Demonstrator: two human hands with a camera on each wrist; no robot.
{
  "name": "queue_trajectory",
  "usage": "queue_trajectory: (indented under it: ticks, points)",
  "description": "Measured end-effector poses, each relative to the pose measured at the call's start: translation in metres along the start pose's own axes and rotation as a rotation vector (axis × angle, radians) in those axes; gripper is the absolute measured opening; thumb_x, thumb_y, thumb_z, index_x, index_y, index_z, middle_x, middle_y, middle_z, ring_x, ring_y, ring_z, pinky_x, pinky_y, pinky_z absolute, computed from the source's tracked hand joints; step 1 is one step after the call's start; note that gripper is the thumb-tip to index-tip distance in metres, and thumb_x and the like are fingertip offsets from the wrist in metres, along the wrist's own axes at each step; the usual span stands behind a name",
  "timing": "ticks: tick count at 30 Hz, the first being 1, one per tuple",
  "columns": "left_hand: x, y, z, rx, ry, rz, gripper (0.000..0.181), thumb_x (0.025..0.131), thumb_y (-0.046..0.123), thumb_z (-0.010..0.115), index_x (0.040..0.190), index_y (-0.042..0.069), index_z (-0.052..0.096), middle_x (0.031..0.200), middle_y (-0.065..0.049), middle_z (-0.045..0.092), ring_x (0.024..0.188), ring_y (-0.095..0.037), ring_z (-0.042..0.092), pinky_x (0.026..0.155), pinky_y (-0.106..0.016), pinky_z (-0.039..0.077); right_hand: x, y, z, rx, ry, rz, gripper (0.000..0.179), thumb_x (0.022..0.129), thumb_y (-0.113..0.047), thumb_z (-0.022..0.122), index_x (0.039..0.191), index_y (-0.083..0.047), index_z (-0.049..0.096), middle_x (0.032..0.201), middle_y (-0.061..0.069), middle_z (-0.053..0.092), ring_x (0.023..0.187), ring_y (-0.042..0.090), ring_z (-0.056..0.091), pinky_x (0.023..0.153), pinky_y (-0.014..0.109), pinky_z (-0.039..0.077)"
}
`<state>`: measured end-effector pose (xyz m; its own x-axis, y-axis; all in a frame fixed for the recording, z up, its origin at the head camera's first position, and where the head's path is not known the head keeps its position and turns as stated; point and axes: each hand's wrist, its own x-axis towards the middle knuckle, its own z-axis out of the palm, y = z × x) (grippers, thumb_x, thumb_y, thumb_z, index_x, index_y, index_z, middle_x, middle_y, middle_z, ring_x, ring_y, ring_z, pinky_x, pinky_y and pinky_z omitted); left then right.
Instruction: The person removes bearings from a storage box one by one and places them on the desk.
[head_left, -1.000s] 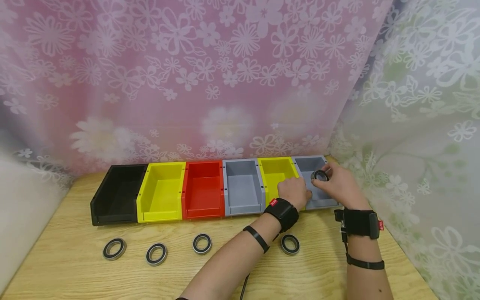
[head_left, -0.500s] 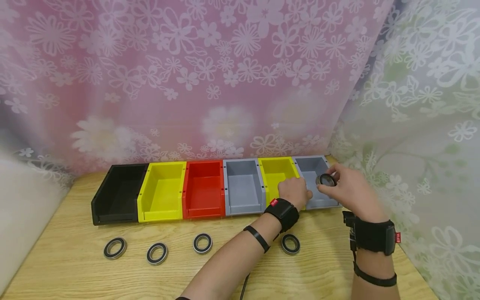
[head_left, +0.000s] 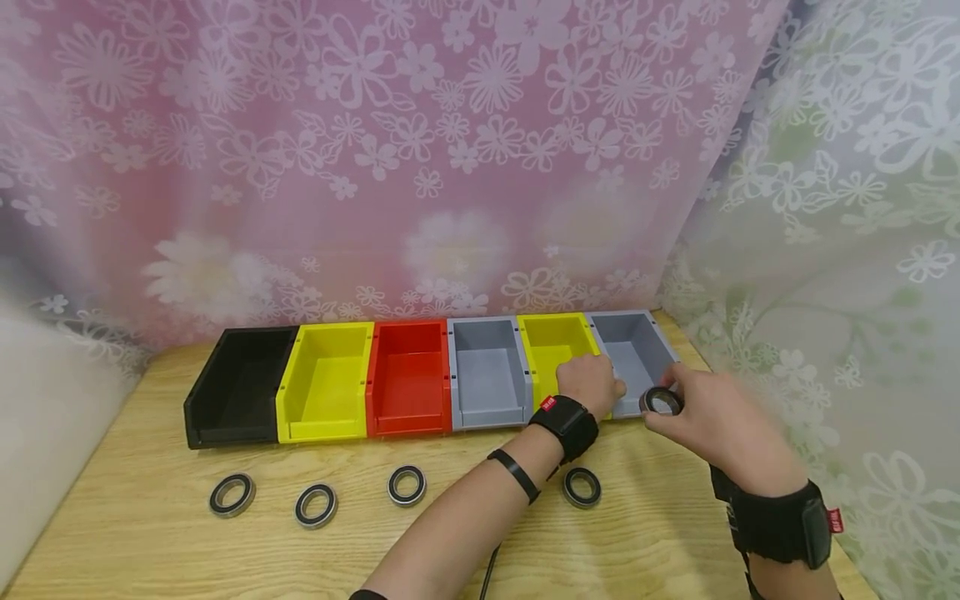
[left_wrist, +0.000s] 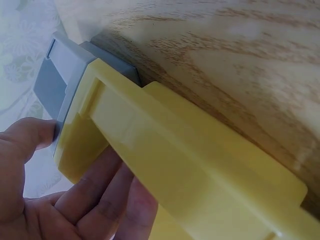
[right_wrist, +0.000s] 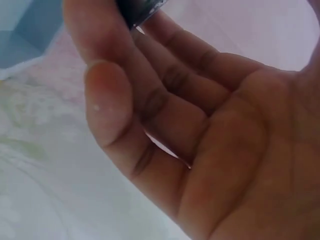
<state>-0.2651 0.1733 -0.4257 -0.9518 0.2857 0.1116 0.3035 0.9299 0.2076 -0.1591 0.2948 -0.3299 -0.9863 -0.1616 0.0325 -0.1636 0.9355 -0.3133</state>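
My right hand (head_left: 720,429) pinches a ball bearing (head_left: 649,403), a metal ring with a black seal, between thumb and fingers. It is held over the front edge of the rightmost grey bin (head_left: 628,354). Only a dark edge of the bearing (right_wrist: 142,9) shows in the right wrist view. My left hand (head_left: 589,385) grips the adjoining walls of that grey bin and the yellow bin (head_left: 551,337) beside it. In the left wrist view the thumb lies on the grey side, and the fingers reach inside the yellow bin (left_wrist: 165,145).
Leftward the row continues with a grey bin (head_left: 486,375), a red bin (head_left: 408,383), a yellow bin (head_left: 326,387) and a black bin (head_left: 240,387). Several bearings lie on the wooden table (head_left: 150,550) in front, one bearing (head_left: 567,489) near my left wrist. Floral curtains (head_left: 450,167) hang behind and right.
My right hand has drawn the bearing from above the middle of the rightmost grey bin towards its front edge, nearer me and slightly right. The left hand keeps its place.
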Motion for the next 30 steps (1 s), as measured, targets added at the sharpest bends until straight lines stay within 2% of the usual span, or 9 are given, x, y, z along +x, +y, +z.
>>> queue_trajectory:
  ticks: [5, 8, 15, 19, 26, 30]
  points:
    - [0.001, 0.001, 0.0, -0.011, -0.02, -0.021, 0.056, 0.098, 0.047, 0.066, 0.052, 0.019, 0.049, 0.047, 0.004, 0.031, 0.041, -0.013, 0.043, 0.04, -0.027, 0.031, -0.005, 0.016, 0.021, -0.004, -0.089, 0.048, 0.037, 0.087, -0.026, 0.074, 0.106, 0.002, 0.062, 0.064, 0.002, 0.053, 0.054, 0.017, 0.047, 0.052, 0.034, 0.036]
    - [0.001, 0.001, 0.001, -0.022, -0.035, -0.032, 0.055, 0.099, 0.047, 0.066, 0.053, 0.019, 0.051, 0.047, 0.004, 0.033, 0.042, -0.014, 0.045, 0.041, -0.027, 0.032, -0.007, 0.025, 0.034, -0.005, -0.126, 0.055, 0.035, 0.085, -0.026, 0.075, 0.103, 0.002, 0.063, 0.068, 0.002, 0.056, 0.055, 0.017, 0.048, 0.053, 0.034, 0.037]
    - [0.001, 0.0, 0.002, -0.02, -0.022, -0.021, 0.055, 0.099, 0.046, 0.065, 0.053, 0.02, 0.05, 0.047, 0.004, 0.03, 0.04, -0.013, 0.042, 0.04, -0.026, 0.029, -0.013, 0.039, 0.059, 0.015, -0.191, 0.089, 0.027, 0.083, -0.024, 0.073, 0.096, -0.002, 0.064, 0.063, 0.001, 0.049, 0.054, 0.016, 0.042, 0.054, 0.033, 0.033]
    - [0.002, 0.0, 0.001, -0.021, -0.014, -0.02, 0.054, 0.099, 0.045, 0.065, 0.053, 0.02, 0.051, 0.047, 0.004, 0.031, 0.04, -0.013, 0.042, 0.04, -0.027, 0.028, -0.014, 0.044, 0.068, -0.001, -0.208, 0.094, 0.023, 0.082, -0.022, 0.072, 0.092, -0.004, 0.063, 0.065, 0.001, 0.051, 0.056, 0.016, 0.044, 0.054, 0.033, 0.035]
    - [0.003, 0.0, 0.003, -0.026, -0.017, -0.027, 0.053, 0.098, 0.045, 0.065, 0.054, 0.02, 0.051, 0.047, 0.004, 0.03, 0.041, -0.013, 0.043, 0.04, -0.027, 0.029, -0.018, 0.048, 0.083, -0.003, -0.182, 0.088, 0.022, 0.077, -0.021, 0.07, 0.076, -0.012, 0.05, 0.063, -0.004, 0.033, 0.056, 0.013, 0.031, 0.054, 0.032, 0.024]
    - [0.002, 0.0, 0.005, -0.03, -0.02, -0.027, 0.052, 0.098, 0.045, 0.065, 0.055, 0.02, 0.052, 0.047, 0.003, 0.03, 0.041, -0.014, 0.043, 0.04, -0.027, 0.029, -0.018, 0.049, 0.088, -0.034, -0.186, 0.081, 0.021, 0.078, -0.02, 0.072, 0.08, -0.011, 0.053, 0.063, -0.002, 0.038, 0.056, 0.014, 0.034, 0.054, 0.032, 0.026]
